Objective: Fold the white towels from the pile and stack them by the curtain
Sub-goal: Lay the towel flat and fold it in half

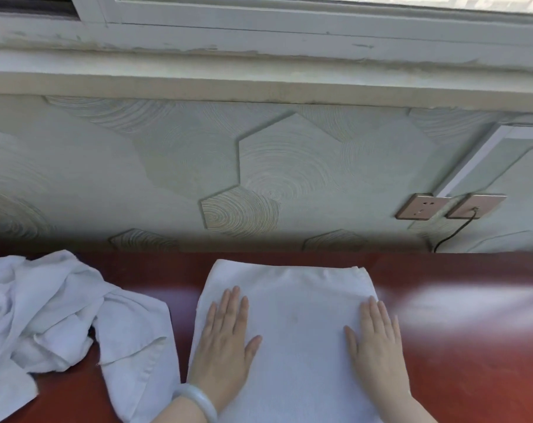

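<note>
Left of the flat towel, the pile of crumpled white towels lies just beside it on the red-brown table; the picture edge cuts off the left part of the pile. The left hand, with a pale bracelet at the wrist, presses flat on the towel's left part, fingers straight and close together, thumb spread. The right hand lies the same way on its right part. The towel's near edge is out of view. Right of the towel, a bright blur on the table is perhaps glare. Above it on the wall are two wall sockets, one with a dark cable.
</note>
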A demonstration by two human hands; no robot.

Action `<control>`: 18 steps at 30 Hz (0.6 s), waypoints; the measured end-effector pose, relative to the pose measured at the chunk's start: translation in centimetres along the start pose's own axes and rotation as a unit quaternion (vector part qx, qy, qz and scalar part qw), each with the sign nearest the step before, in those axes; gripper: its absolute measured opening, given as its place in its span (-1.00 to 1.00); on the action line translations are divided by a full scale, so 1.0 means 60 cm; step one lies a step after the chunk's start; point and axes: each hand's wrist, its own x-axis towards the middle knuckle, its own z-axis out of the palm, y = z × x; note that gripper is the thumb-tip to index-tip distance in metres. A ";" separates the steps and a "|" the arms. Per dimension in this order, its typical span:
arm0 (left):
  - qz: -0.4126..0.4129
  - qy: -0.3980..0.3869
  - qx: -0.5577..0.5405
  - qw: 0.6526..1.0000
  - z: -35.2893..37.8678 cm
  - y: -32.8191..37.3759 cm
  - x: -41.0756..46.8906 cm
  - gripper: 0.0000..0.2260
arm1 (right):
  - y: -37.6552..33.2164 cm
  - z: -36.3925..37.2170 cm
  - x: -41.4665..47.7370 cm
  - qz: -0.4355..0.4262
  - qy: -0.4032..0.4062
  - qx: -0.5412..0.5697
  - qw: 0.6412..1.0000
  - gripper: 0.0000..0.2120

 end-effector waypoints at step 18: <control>-0.259 -0.043 -0.270 0.926 -0.066 -0.100 0.213 -0.87 | 0.018 -0.032 0.183 0.276 -0.043 0.261 0.924 -0.76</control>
